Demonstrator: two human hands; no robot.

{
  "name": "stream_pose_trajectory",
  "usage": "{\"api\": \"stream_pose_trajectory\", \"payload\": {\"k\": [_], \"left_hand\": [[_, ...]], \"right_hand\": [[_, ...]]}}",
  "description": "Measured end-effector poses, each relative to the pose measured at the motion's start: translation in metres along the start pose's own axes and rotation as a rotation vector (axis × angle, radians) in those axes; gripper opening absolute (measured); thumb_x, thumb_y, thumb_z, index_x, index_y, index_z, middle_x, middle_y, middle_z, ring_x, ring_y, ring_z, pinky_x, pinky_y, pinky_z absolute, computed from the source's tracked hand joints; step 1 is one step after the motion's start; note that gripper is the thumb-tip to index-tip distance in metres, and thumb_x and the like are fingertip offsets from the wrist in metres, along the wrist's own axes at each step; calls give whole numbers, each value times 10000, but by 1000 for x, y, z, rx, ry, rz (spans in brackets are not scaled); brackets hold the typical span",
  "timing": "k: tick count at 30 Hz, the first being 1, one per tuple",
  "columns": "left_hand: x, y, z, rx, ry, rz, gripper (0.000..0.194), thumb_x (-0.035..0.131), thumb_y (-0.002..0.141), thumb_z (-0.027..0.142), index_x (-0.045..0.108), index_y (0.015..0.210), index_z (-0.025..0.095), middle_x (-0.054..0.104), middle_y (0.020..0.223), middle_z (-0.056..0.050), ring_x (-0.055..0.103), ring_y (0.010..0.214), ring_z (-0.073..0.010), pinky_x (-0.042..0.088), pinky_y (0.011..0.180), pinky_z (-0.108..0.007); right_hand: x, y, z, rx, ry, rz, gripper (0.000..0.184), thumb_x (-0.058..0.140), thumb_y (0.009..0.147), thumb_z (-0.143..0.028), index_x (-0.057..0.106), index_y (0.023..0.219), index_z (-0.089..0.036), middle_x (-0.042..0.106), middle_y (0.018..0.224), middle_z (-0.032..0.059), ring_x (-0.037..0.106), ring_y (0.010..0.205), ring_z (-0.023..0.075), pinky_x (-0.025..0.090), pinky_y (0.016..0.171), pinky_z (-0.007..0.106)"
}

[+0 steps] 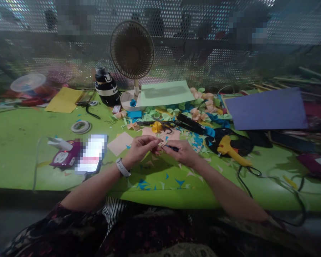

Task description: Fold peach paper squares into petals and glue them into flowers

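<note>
My left hand (pixel 143 148), with a white band on the wrist, is closed in a pinch above the middle of the green table. What its fingertips hold is too small to make out. Close by on the right, my right hand (pixel 182 152) is wrapped round a slim dark tool (pixel 172 147) whose tip points at the left fingertips. Peach paper (pixel 173 135) and a yellow paper flower (pixel 157 126) lie just beyond the hands. Blue paper scraps (pixel 143 185) are scattered below them, and a square of peach paper (pixel 120 143) rests to the left.
A fan (pixel 132 50) and a dark bottle (pixel 107 87) stand at the back. Folded paper flowers (pixel 198 114) are heaped there too. A black stapler-like tool (pixel 189 124) and a yellow glue gun (pixel 232 151) lie right; a lit phone (pixel 92 154) and tape roll (pixel 81 126) left.
</note>
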State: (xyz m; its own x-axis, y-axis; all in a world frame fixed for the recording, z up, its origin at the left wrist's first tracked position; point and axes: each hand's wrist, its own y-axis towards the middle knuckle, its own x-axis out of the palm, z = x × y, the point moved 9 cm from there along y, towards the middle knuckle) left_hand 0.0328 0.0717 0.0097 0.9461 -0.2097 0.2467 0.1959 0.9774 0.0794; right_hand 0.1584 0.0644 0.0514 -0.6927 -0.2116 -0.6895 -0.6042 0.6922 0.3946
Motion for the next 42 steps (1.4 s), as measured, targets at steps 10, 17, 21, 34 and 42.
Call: {"api": "stream_pose_trajectory", "payload": {"k": [10, 17, 21, 34, 42], "left_hand": [[-16, -2, 12, 133, -23, 201, 310, 839, 700, 424, 709, 664, 145, 699, 581, -22, 627, 501, -90, 521, 529, -202], [-17, 2, 7, 115, -40, 187, 306, 845, 685, 435, 732, 704, 151, 693, 593, -17, 619, 521, -91, 522, 542, -213], [-16, 3, 5, 93, -44, 163, 320, 844, 682, 446, 719, 703, 152, 674, 576, -5, 594, 498, -81, 507, 526, -208], [-13, 3, 4, 86, -25, 142, 354, 835, 690, 462, 730, 811, 146, 715, 672, -22, 654, 575, -112, 546, 589, -243], [-15, 5, 2, 66, -10, 144, 365, 829, 688, 480, 729, 801, 147, 688, 639, -12, 614, 563, -97, 523, 586, -238]], "right_hand": [[1, -7, 3, -38, -106, 229, 233, 530, 967, -330, 693, 1062, -194, 761, 1034, 99, 718, 935, 203, 567, 819, 318], [4, -6, -1, -74, -68, 160, 281, 479, 993, -306, 734, 1025, -192, 776, 1000, 88, 734, 859, 190, 590, 761, 301], [4, -6, 3, -45, -105, 121, 272, 502, 981, -337, 718, 1070, -197, 772, 1022, 85, 733, 880, 202, 584, 777, 310], [1, -1, 10, -33, -190, 113, 292, 479, 1002, -368, 716, 1063, -210, 758, 998, 93, 703, 926, 227, 554, 802, 346], [1, -1, 3, -75, -196, 101, 327, 467, 1009, -366, 722, 1006, -160, 747, 916, 110, 699, 826, 214, 544, 726, 321]]}}
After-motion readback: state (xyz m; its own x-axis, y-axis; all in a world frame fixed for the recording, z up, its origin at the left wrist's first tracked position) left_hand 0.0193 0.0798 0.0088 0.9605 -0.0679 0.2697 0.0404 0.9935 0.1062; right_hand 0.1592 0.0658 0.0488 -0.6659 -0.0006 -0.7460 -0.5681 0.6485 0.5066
